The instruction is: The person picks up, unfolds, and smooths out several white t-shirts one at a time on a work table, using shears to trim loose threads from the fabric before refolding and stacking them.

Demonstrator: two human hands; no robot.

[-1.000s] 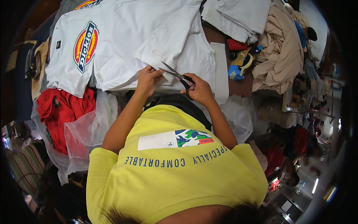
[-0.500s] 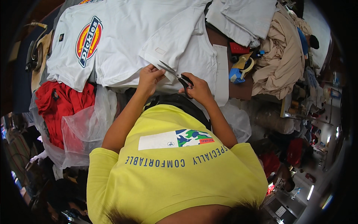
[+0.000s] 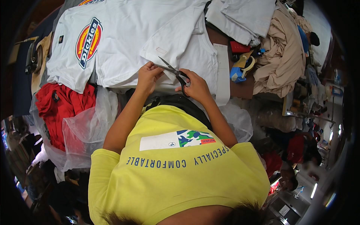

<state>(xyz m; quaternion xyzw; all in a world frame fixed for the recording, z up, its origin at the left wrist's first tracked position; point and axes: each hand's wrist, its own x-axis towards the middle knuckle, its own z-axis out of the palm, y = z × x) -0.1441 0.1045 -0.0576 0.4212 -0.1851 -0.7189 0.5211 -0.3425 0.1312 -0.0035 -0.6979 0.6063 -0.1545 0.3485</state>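
Observation:
A white T-shirt [image 3: 123, 48] lies spread over the table, with one sleeve [image 3: 163, 48] folded across it toward me. At that sleeve's near edge my left hand [image 3: 147, 78] pinches the fabric between thumb and fingers. My right hand [image 3: 197, 87] holds black-handled scissors [image 3: 171, 70], fingers in the loops. The blades point up and left, slightly apart, and reach over the cloth beside my left fingertips. Whether a thread or cloth lies between them is too small to tell.
To the left, red garments [image 3: 67, 108] sit in a clear plastic bag [image 3: 88, 127]. Folded white garments [image 3: 243, 20] and a heap of beige cloth [image 3: 281, 52] are at the right. Closer in are a tape roll [image 3: 248, 65] and a long paper strip [image 3: 222, 75].
The scissor blades have spread a little wider. My right hand has shifted slightly left and my left hand slightly too, still at the sleeve edge.

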